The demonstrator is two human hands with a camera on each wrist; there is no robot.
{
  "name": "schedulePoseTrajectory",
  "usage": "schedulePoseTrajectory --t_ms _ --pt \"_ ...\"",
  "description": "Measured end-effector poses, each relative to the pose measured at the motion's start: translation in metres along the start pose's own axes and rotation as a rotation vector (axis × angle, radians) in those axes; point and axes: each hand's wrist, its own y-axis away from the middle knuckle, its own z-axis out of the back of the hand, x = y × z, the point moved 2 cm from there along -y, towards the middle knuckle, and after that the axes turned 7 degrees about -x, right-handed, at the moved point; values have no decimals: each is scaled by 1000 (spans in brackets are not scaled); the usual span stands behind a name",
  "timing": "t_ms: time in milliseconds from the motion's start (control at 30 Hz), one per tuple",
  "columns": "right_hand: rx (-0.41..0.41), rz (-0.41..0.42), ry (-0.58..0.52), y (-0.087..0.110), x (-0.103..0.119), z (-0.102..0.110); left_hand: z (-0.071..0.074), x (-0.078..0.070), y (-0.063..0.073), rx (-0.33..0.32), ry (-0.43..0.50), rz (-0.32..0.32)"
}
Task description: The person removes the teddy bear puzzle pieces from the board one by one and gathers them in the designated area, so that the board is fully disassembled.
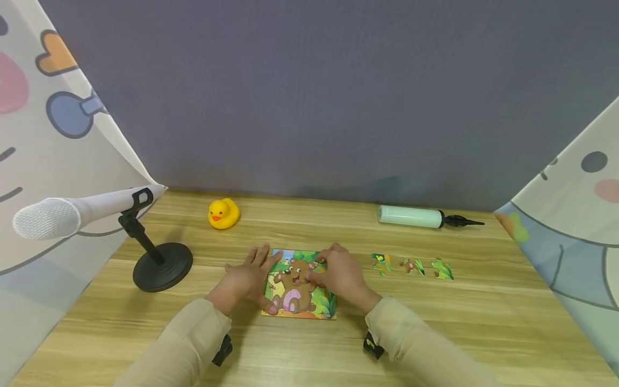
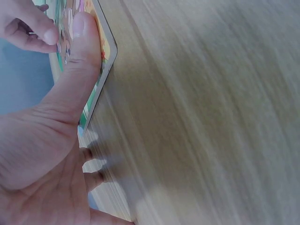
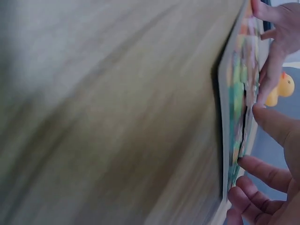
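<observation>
A jigsaw puzzle (image 1: 292,301) with a brown bear picture lies flat on the wooden table in the head view. At its left side my left hand (image 1: 249,279) has its fingers spread, the thumb pressing the lower left corner and a fingertip at the top left. My right hand (image 1: 340,271) bends over the upper right part. In the right wrist view its thumb and index finger pinch a puzzle piece (image 3: 246,126) on the board, with a dark gap along the piece's edge. The fingers mostly hide that piece from the head view.
Three loose puzzle pieces, among them a green one (image 1: 442,270), lie right of the board. Behind them is a pale green hand pump (image 1: 410,216). A yellow rubber duck (image 1: 224,213) sits at the back left, near a white microphone (image 1: 87,209) on a black stand (image 1: 163,267).
</observation>
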Motion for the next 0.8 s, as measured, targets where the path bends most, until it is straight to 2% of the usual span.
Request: schedulePoseTrajectory --t_ms 167,500,800 --pt "1 -10 40 -2 4 -2 -1 0 -1 3 6 4" --pt "42 -73 3 -7 5 -4 -2 1 -1 4 -9 7" --pt "47 4 10 -8 2 -5 -1 0 1 1 -6 6"
